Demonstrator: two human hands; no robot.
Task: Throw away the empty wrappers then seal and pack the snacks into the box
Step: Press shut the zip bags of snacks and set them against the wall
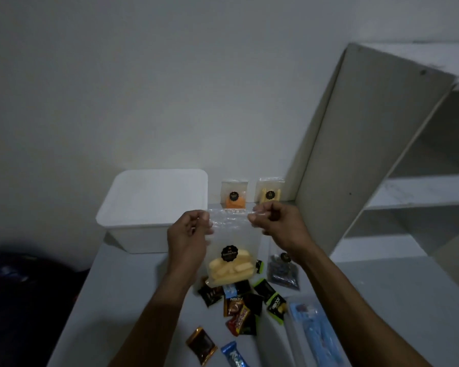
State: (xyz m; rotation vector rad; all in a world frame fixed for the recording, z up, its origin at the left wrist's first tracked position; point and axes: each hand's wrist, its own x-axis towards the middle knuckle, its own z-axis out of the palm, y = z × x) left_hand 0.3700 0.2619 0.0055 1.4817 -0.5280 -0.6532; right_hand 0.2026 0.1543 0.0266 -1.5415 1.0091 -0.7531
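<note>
Both my hands up in front, holding a clear zip bag by its top edge, off the surface. Left hand grip pinches the top left corner, fingers curled round the plastic; right hand grip pinches the top right corner the same way. Bag hangs upright between them, pale yellow snack sticks heaped at its bottom, round black label on the front. Cannot tell whether the zip strip is closed.

White box sits at the back left of the surface, near the wall, just beside my left hand. Behind the bag, two more clear bags stand against the wall: one with orange snack, one with yellow sticks. Below the held bag lies a heap of small wrapped snacks, dark, green and brown. A dark-filled clear bag lies right of them. A brown wrapper and a blue wrapper lie nearest me. A tray with blue items at the lower right. White shelf unit on the right.
</note>
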